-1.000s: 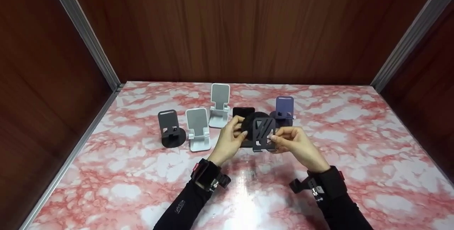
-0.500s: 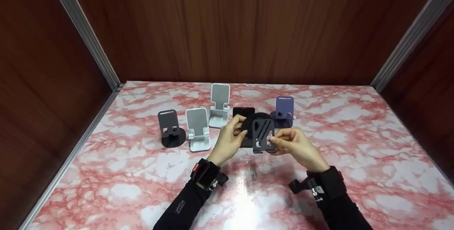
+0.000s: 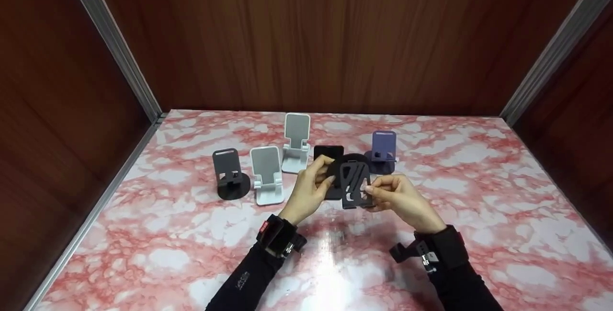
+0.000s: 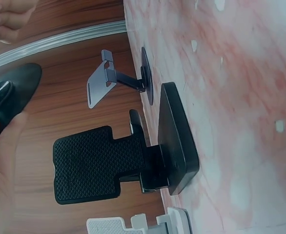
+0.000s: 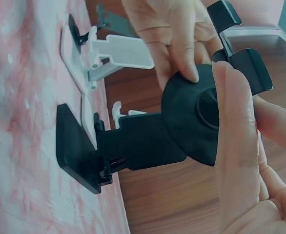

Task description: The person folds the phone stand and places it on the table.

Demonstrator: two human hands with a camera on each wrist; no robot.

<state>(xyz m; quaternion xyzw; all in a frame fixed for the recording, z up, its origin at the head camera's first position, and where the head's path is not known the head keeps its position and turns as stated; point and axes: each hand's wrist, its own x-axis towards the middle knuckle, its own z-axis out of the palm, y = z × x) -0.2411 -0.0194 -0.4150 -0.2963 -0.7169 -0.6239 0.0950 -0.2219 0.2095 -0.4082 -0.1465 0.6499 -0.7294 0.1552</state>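
Both hands hold a black phone stand with a slotted plate (image 3: 355,177) and a round base (image 5: 184,114), raised over the table. My left hand (image 3: 307,192) pinches the rim of the base between thumb and fingers. On the other side, my right hand (image 3: 401,199) pinches the lower right edge of the plate, whose lip tabs (image 5: 253,70) stick out past the fingers in the right wrist view. Just behind, a second black phone stand (image 4: 99,165) with a rectangular foot is partly hidden by the held one in the head view.
Two white phone stands (image 3: 267,172) and a dark grey one (image 3: 227,165) stand to the left. A purple phone stand (image 3: 384,144) is at the back right. Wood-grain panels (image 3: 306,38) close off the back and sides of the red-and-white marbled table (image 3: 479,196).
The slotted plate of the held stand has sunk slightly and tipped relative to its base, and my right hand has come down a little with it. My left hand keeps nearly the same place.
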